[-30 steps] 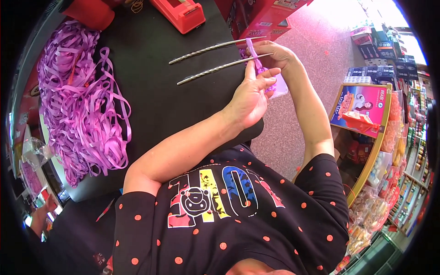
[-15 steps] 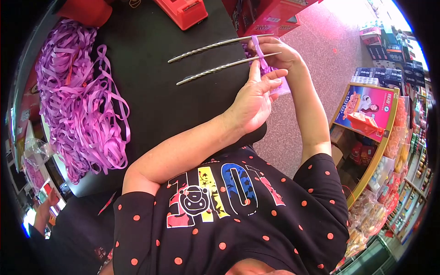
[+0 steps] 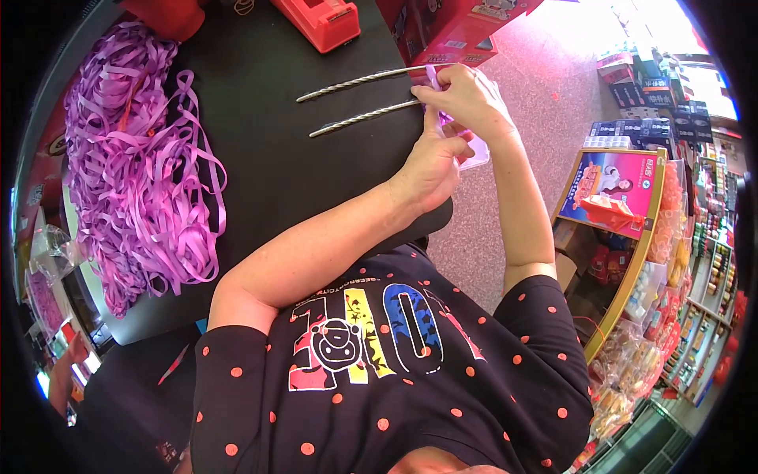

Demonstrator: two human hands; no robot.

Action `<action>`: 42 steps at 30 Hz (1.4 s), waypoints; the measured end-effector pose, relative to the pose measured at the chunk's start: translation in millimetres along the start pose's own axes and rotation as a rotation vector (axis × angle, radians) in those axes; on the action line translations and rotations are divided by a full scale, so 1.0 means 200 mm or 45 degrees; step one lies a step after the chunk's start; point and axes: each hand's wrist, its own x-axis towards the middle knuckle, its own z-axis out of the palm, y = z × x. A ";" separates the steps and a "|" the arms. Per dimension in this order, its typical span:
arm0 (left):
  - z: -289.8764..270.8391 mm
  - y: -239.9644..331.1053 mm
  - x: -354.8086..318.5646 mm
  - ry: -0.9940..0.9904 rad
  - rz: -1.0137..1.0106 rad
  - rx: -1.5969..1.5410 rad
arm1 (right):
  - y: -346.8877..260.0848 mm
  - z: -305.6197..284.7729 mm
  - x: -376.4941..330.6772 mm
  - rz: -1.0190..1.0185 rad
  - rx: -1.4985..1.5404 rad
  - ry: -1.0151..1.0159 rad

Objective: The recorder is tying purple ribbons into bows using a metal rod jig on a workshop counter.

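Note:
Two twisted metal rods (image 3: 363, 120) run side by side over the black table, their right ends reaching my hands. Purple ribbon (image 3: 432, 77) is looped across these right ends. My right hand (image 3: 470, 99) comes from the right, thumb and fingers pinched at the ribbon by the rods. Just below, my left hand (image 3: 433, 167) has its index finger raised against the ribbon and its other fingers curled in. More purple ribbon shows between and behind the fingers, partly hidden. At the left lies a big loose heap of purple ribbon (image 3: 150, 189).
A red tape dispenser (image 3: 328, 24) stands on the black table (image 3: 276, 174) at the far side, near red boxes (image 3: 450, 31). To the right, a display shelf (image 3: 608, 189) holds packaged goods. Another person's dark clothing (image 3: 126, 403) shows at the lower left.
My right hand has come forward over the rod ends, and its fingers have closed at the ribbon. The left hand's fingers have curled in. The view has shifted slightly.

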 end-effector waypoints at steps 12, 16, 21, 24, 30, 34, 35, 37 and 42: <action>-0.02 0.02 0.00 0.053 -0.026 0.007 | 0.03 0.03 0.01 0.043 0.008 0.088; -0.02 0.02 0.00 0.024 -0.022 0.053 | 0.19 0.05 0.11 0.160 0.531 -0.239; -0.02 0.02 -0.01 0.034 -0.018 0.072 | 0.26 0.04 0.09 0.115 1.092 -0.430; -0.02 0.02 0.00 0.036 -0.015 0.070 | 0.22 0.01 0.06 0.214 1.146 -0.284; -0.02 0.02 0.00 0.030 -0.013 0.040 | 0.22 0.04 0.08 0.192 1.136 -0.370; -0.01 0.03 0.00 0.033 0.009 0.039 | 0.27 0.08 0.12 0.137 1.184 -0.388; -0.01 0.03 -0.01 0.049 0.015 0.046 | 0.28 0.09 0.13 0.212 1.262 -0.417; 0.02 0.03 -0.01 0.105 0.007 -0.005 | 0.35 0.18 0.18 0.268 1.544 -0.496; 0.13 0.06 -0.11 0.210 -0.231 0.085 | 0.34 0.23 0.21 0.193 1.852 -0.423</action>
